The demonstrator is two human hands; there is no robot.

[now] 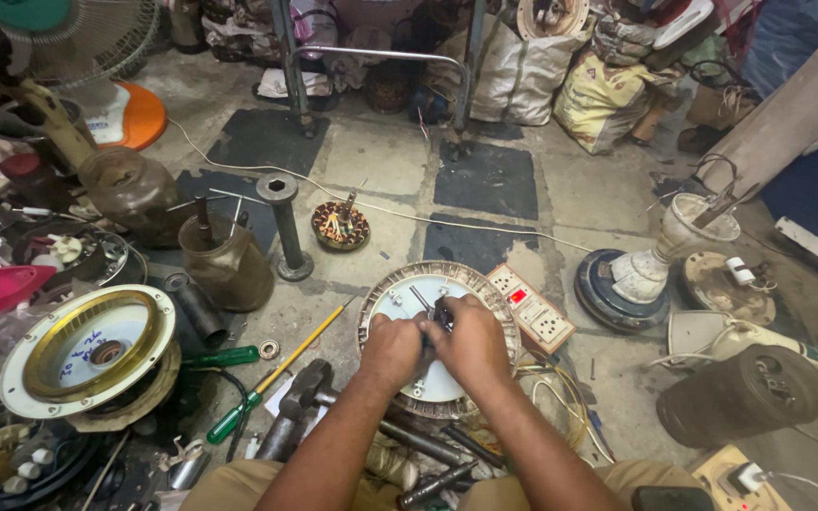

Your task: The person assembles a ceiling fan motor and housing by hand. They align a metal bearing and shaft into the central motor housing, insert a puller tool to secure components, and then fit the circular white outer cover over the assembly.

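Observation:
Both my hands meet over the middle of a round white fan motor housing (400, 298) that lies flat on the concrete floor in front of me. My left hand (390, 350) is curled shut against the hub. My right hand (471, 341) grips a small dark tool (442, 312) at the hub, next to a thin metal shaft (420, 299) that sticks up there. What the left fingers hold is hidden by the hands themselves.
A white socket board (532, 308) lies right of the housing. A yellow-shafted screwdriver (281, 369) and a green-handled one (224, 357) lie left. A second fan cover (87, 350), a copper-wound stator (340, 225), a metal stand (286, 227), jars and a fan base (650, 270) crowd the floor.

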